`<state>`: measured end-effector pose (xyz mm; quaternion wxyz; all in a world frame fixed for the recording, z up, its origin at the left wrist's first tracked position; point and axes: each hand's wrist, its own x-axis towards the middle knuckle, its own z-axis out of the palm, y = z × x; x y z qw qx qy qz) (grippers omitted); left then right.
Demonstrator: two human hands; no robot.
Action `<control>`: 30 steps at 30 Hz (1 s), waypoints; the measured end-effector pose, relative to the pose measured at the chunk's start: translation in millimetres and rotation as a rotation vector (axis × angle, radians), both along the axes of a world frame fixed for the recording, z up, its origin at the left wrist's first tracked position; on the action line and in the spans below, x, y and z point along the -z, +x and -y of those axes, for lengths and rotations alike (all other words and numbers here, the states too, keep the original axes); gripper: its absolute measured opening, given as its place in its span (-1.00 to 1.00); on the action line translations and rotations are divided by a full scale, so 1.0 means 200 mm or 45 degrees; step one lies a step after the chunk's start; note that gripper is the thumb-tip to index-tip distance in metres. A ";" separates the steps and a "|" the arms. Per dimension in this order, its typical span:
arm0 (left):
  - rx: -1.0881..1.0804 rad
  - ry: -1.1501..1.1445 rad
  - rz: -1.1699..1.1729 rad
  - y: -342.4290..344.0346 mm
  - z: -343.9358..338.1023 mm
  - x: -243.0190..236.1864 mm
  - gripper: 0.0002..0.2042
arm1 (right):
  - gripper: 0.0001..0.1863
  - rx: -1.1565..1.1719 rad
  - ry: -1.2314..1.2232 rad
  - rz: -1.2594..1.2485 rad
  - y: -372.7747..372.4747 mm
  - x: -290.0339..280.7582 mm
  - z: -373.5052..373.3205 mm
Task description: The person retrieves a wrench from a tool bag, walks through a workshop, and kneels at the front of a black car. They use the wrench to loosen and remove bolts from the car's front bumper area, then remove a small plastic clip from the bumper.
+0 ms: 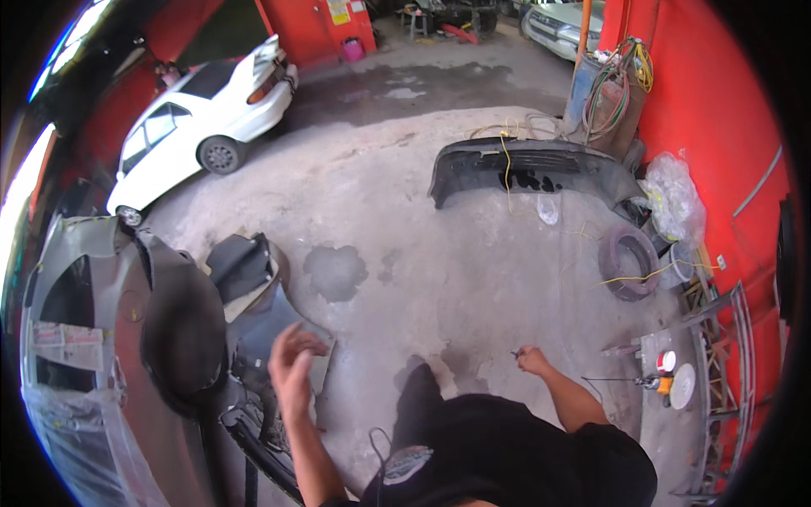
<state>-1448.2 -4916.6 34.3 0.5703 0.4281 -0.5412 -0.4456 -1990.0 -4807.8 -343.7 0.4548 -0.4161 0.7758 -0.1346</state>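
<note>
My left hand (pixel 296 359) is raised beside grey body panels (pixel 253 346) and dark trim pieces (pixel 262 439) at the left, its fingers apart and loosely bent, holding nothing that I can see. On the right, my right hand (pixel 532 362) is closed around a small dark object (pixel 516 355), too small to identify. Right of it, a yellow power tool (pixel 663 385) lies on a stand or board beside a white disc (pixel 683 386) and a red-and-white tub (pixel 666 362).
Taped car body parts (pixel 76 338) line the left. A white car (pixel 190 122) stands behind them. Ahead lie a bumper (pixel 532 169), a tyre (pixel 628 262) and trailing hoses (pixel 617 93). Plastic sheeting (pixel 676 198) and metal frames (pixel 735 372) are against the red wall.
</note>
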 end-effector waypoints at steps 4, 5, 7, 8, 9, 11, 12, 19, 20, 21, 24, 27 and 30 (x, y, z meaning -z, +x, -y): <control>0.419 -0.819 -0.179 0.03 0.60 -0.51 -0.35 | -0.74 -0.360 -0.023 -0.256 0.07 0.13 0.37; 0.459 -0.758 -0.152 0.07 0.83 -0.50 -0.33 | -0.73 -0.299 -0.060 -0.262 0.08 0.13 0.50; 0.380 -0.650 -0.071 0.19 1.40 -0.26 -0.38 | -0.73 -0.022 0.024 -0.102 0.09 0.09 0.81; 0.162 -0.322 0.173 0.27 1.71 -0.02 -0.39 | -0.73 0.210 0.082 0.088 0.10 0.07 0.98; 0.122 -0.021 0.736 0.36 2.01 0.27 -0.40 | -0.72 0.201 0.154 0.079 0.12 0.05 1.14; 0.307 0.357 1.996 0.50 2.52 0.92 -0.41 | -0.71 0.249 0.102 0.160 0.13 0.08 1.44; 0.512 0.368 2.284 0.53 2.74 1.21 -0.41 | -0.70 0.033 0.029 -0.067 0.13 0.12 1.59; 0.339 1.038 1.485 0.37 3.83 1.70 -0.45 | -0.74 -0.082 0.492 -0.121 -0.10 0.36 2.96; 0.377 0.981 1.317 0.34 3.97 1.67 -0.46 | -0.75 -0.466 0.421 -0.380 -0.16 0.32 3.22; 0.341 1.047 1.214 0.31 4.09 1.65 -0.48 | -0.73 -0.464 0.314 -0.384 -0.20 0.26 3.49; 0.225 1.325 0.715 0.24 4.38 1.67 -0.51 | -0.68 -0.242 0.118 -0.295 -0.24 0.02 4.34; 0.221 1.527 0.805 0.16 4.66 1.84 -0.60 | -0.66 -0.180 -0.156 -0.198 -0.22 -0.20 5.15; 0.280 1.577 0.765 0.04 5.05 2.05 -0.66 | -0.68 -0.042 -0.425 -0.115 -0.18 -0.22 5.79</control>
